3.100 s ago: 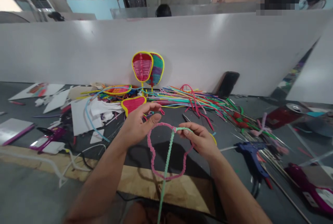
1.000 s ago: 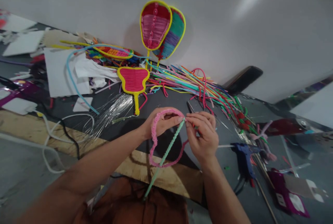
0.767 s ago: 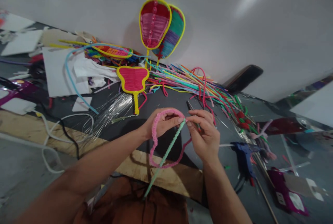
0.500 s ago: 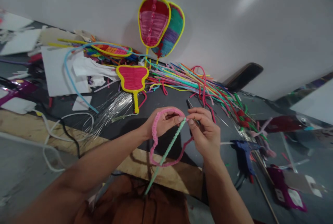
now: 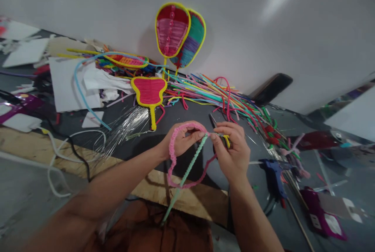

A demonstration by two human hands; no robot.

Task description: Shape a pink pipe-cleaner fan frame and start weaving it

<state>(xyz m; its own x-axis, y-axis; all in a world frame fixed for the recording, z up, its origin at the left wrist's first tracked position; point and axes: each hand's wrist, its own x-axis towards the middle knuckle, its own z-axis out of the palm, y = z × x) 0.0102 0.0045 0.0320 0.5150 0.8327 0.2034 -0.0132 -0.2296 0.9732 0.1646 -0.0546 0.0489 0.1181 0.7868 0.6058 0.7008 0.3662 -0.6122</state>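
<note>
White partition (image 5: 234, 29) along the far side; dark table (image 5: 187, 113) before it. On the table, at the far side, a long bundle of coloured stems (image 5: 205, 92). Pink fuzzy loop (image 5: 171, 148) hangs over the near edge, between the hands. Farther left, a yellow-edged red fan (image 5: 149, 90) lies flat. Left hand (image 5: 182, 142) at the loop's far rim — thumb and finger pinching it. Right hand (image 5: 233, 152) just right of there, thumb and forefinger pressed together on a thin short end. Pale green twisted strand (image 5: 191, 162) runs from the pinch across the loop, past its near rim. Smallest: a pointed metal tip (image 5: 212, 119) beyond the right hand.
</note>
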